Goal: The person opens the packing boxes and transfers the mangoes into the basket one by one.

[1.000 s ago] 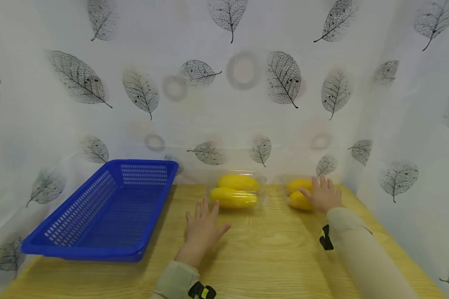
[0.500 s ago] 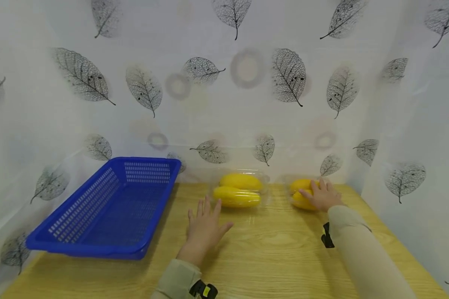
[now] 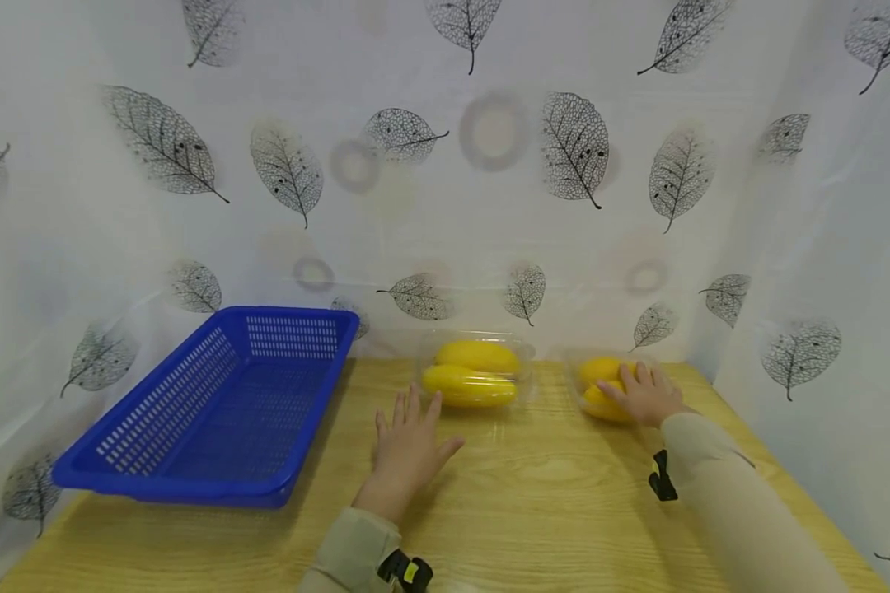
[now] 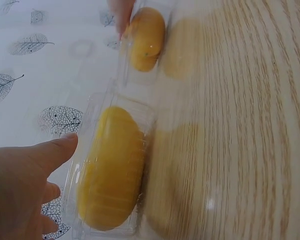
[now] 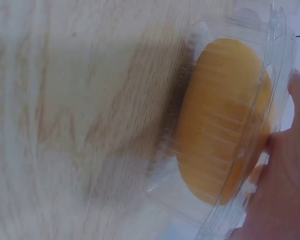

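Observation:
Two clear plastic boxes stand at the back of the table. The middle box (image 3: 525,387) holds two long yellow mangoes (image 3: 470,387); the right box (image 3: 574,395) holds yellow-orange mangoes (image 3: 601,403), partly hidden by my right hand. My right hand (image 3: 648,399) lies over the right box, its thumb and fingers about the lid; in the right wrist view the thumb (image 5: 296,82) is at the lid's edge. In front of the middle box my left hand (image 3: 406,449) holds nothing, its fingers spread. In the left wrist view the thumb (image 4: 65,143) appears beside that box.
A blue plastic basket (image 3: 289,461) with slotted sides stands at the left of the wooden table (image 3: 534,511). White sheets with a leaf print (image 3: 386,231) rise close behind the boxes and along both sides.
My right hand has shifted slightly closer and to the right, and the right box has turned a little with it. The left hand keeps nearly the same place.

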